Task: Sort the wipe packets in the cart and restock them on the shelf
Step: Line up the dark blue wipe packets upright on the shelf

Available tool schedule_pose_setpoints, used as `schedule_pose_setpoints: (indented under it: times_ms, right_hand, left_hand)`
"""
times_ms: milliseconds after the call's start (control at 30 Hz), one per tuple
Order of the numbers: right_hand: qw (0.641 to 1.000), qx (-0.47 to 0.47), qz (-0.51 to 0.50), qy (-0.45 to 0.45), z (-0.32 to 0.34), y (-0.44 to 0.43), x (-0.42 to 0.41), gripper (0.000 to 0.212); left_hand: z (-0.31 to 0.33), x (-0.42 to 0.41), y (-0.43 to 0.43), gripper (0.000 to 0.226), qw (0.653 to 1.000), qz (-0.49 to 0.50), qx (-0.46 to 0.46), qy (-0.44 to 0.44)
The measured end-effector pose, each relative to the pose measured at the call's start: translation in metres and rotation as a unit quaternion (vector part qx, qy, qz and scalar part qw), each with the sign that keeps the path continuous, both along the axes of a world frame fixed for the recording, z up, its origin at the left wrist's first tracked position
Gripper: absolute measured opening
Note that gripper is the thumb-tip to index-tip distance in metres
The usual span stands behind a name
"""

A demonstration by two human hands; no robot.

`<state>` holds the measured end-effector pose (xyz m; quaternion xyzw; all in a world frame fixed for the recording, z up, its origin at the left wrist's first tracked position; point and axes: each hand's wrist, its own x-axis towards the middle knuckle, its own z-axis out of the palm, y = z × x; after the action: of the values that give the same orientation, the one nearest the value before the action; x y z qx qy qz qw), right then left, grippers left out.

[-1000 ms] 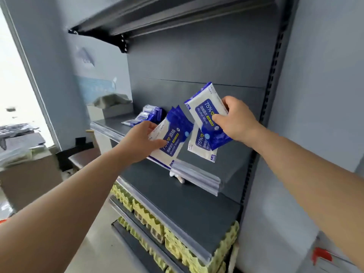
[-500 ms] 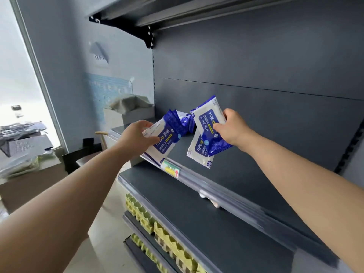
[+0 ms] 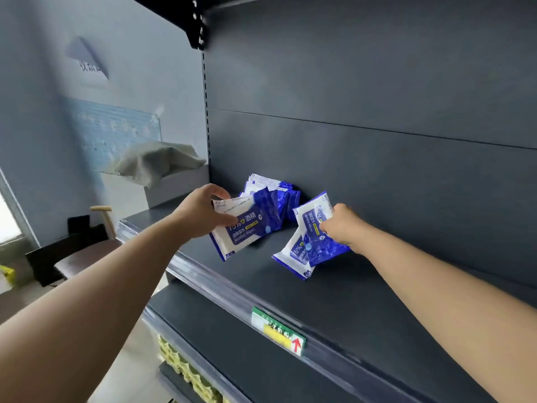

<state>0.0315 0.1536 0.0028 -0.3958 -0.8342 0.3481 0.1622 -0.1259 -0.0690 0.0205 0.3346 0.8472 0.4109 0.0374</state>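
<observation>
My left hand point(image 3: 200, 213) grips a blue-and-white alcohol wipe packet point(image 3: 247, 228) just above the dark grey shelf point(image 3: 363, 303). My right hand point(image 3: 343, 228) holds two more wipe packets point(image 3: 308, 245), fanned out, their lower corners near the shelf surface. Behind the left packet a stack of several like packets point(image 3: 276, 193) lies on the shelf against the back panel. The cart is out of sight.
A green and yellow price tag point(image 3: 277, 331) sits in the shelf's front rail. A grey cloth point(image 3: 157, 164) lies over a box at the shelf's left end. Yellow egg cartons point(image 3: 186, 373) fill a lower shelf. An upper shelf bracket point(image 3: 197, 21) hangs overhead.
Both hands have reached farther in and down toward the shelf and the stack. The view has swung to the right and closer to the shelf.
</observation>
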Motion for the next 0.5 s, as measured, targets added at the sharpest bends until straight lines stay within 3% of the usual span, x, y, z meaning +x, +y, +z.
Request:
schedule_pose_setpoints:
  times_ms: [100,167,233,300,367,500]
  right_hand:
    - [0.998,0.016,-0.014,-0.056,-0.004,0.002,-0.015,0.013]
    - [0.994,0.069,-0.005,-0.08,0.0,-0.004,-0.025,0.038]
    - [0.997,0.059,0.038,-0.027,0.006,-0.017,-0.038,0.066]
    - [0.996,-0.019,0.084,0.029,0.01,-0.032,-0.057,0.078]
    - [0.994,-0.04,0.097,0.019,0.009,-0.042,-0.077,0.077]
    - [0.999,0.002,0.042,-0.014,0.001,-0.053,-0.102,0.053]
  left_hand:
    - [-0.008,-0.037,0.013,0.048,0.998,-0.061,-0.017,-0.027]
    - [-0.014,-0.061,0.021,0.05,0.993,-0.107,-0.025,-0.041]
    - [-0.019,-0.084,0.028,0.052,0.986,-0.149,-0.035,-0.058]
    - [-0.023,-0.105,0.035,0.053,0.978,-0.188,-0.039,-0.078]
    - [-0.023,-0.119,0.04,0.055,0.968,-0.224,-0.039,-0.104]
    - [-0.028,-0.144,0.05,0.061,0.954,-0.256,-0.055,-0.147]
